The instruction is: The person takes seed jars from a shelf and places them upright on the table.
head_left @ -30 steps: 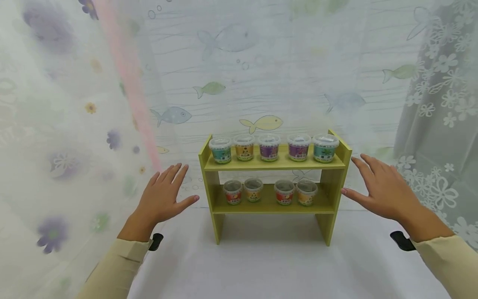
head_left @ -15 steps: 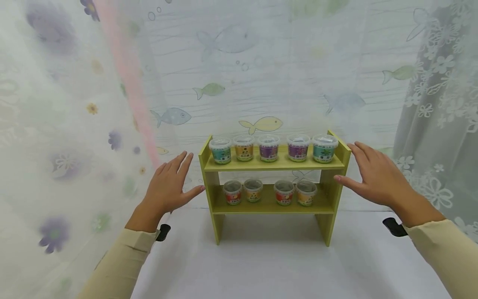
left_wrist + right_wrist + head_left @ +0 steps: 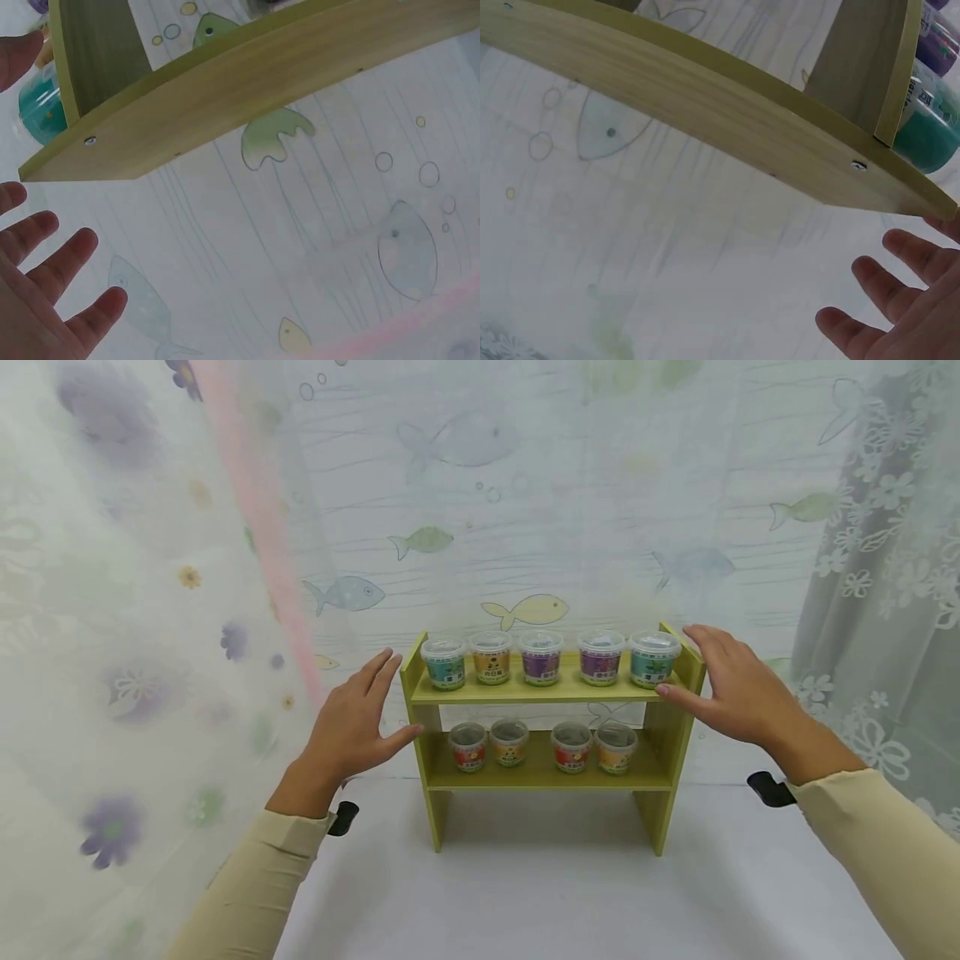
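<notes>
A small yellow-green two-tier shelf (image 3: 551, 697) stands on the white surface, seen from the front in the head view. My left hand (image 3: 348, 718), fingers extended and thumb apart, is at the shelf's left side panel (image 3: 225, 97), with nothing in its grasp. On the other side my right hand (image 3: 738, 689) spreads its fingers by the right side panel (image 3: 681, 718), thumb overlapping the upper board's front right corner. Closest to that thumb is a teal-labelled lidded cup (image 3: 652, 660). Another teal-labelled cup (image 3: 445, 664) stands at the upper tier's left end.
Between the teal cups are an orange-labelled cup (image 3: 491, 658) and two purple-labelled cups (image 3: 540, 660). The lower tier holds red-labelled cups (image 3: 468, 749) and orange-labelled cups (image 3: 616, 750). A fish-print curtain (image 3: 525, 510) hangs behind, with a floral curtain (image 3: 112, 652) at left.
Both hands have moved inward and up toward the shelf's two sides, fingers still extended. The shelf and its cups have stayed in place.
</notes>
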Demonstrator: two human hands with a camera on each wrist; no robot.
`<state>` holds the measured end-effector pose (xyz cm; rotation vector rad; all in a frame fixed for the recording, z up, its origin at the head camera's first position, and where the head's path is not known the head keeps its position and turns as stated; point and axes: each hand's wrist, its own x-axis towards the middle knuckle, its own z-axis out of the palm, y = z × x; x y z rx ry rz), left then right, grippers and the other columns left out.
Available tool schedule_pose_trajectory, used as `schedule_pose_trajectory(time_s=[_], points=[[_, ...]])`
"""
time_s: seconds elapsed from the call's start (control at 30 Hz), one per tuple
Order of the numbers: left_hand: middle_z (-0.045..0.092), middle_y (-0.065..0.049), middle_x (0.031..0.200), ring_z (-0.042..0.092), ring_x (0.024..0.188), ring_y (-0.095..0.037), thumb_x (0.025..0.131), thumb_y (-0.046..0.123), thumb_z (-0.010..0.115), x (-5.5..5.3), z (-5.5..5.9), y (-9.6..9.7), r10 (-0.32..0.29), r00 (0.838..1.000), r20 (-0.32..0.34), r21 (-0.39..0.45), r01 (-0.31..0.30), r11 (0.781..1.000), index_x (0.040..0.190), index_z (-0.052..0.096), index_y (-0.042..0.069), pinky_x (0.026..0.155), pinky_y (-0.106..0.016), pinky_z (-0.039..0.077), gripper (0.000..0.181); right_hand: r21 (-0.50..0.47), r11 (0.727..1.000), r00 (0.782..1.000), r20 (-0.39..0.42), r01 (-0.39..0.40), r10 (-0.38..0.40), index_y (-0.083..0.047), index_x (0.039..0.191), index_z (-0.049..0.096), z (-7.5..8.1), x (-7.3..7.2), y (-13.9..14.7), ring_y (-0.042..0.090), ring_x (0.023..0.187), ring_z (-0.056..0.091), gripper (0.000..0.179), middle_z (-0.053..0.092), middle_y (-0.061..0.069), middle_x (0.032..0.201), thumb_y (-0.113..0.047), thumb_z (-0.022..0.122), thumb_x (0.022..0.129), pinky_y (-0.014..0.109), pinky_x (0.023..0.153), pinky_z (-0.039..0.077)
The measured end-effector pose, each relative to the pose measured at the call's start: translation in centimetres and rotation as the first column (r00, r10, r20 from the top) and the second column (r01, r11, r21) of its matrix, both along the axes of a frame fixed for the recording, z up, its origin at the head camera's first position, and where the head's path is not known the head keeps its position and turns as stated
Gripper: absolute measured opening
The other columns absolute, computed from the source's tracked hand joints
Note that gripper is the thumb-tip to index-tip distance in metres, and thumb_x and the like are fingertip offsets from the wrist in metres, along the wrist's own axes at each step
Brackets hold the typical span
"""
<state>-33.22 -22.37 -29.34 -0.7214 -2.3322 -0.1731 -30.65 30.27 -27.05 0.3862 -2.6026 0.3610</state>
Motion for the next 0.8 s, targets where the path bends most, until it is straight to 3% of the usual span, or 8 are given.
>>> schedule_pose_trajectory(time_s=[0.3, 0.63, 0.8], points=[[0.046, -0.011, 0.159, 0.054, 0.135, -0.035, 0.079, 0.045, 0.087, -0.4, -0.5, 1.1, -0.053, 0.996, -0.076, 0.029, 0.055, 0.998, 0.153, 0.046, 0.006, 0.100, -0.059, 0.051, 0.093, -0.087, 0.995, 0.997, 0.051, -0.048, 0.052, -0.006, 0.161, 0.029, 1.2, -1.0, -1.1, 0.052, 0.148, 0.029, 0.095, 0.032, 0.025, 0.164, -0.060, 0.068, 0.093, 0.074, 0.114, 0.026], [0.051, -0.011, 0.154, 0.061, 0.125, -0.035, 0.075, 0.034, 0.093, -0.6, -0.9, 2.4, -0.037, 0.993, -0.109, 0.081, 0.046, 0.996, 0.146, 0.052, 0.006, 0.092, -0.057, 0.054, 0.088, -0.130, 0.991, 0.997, 0.072, -0.026, 0.035, -0.004, 0.156, 0.040, 1.6, -2.1, -1.7, 0.050, 0.148, 0.033, 0.086, 0.040, 0.026, 0.160, -0.060, 0.064, 0.096, 0.072, 0.116, 0.027], [0.057, -0.012, 0.147, 0.065, 0.117, -0.034, 0.081, 0.044, 0.087, -1.1, -1.4, 3.5, -0.006, 0.985, -0.171, 0.152, 0.032, 0.988, 0.136, 0.059, 0.005, 0.090, -0.052, 0.056, 0.073, -0.169, 0.985, 0.998, 0.061, -0.016, 0.027, -0.004, 0.155, 0.044, 1.7, -2.5, -1.7, 0.051, 0.147, 0.034, 0.084, 0.043, 0.027, 0.157, -0.061, 0.062, 0.097, 0.072, 0.115, 0.028]])
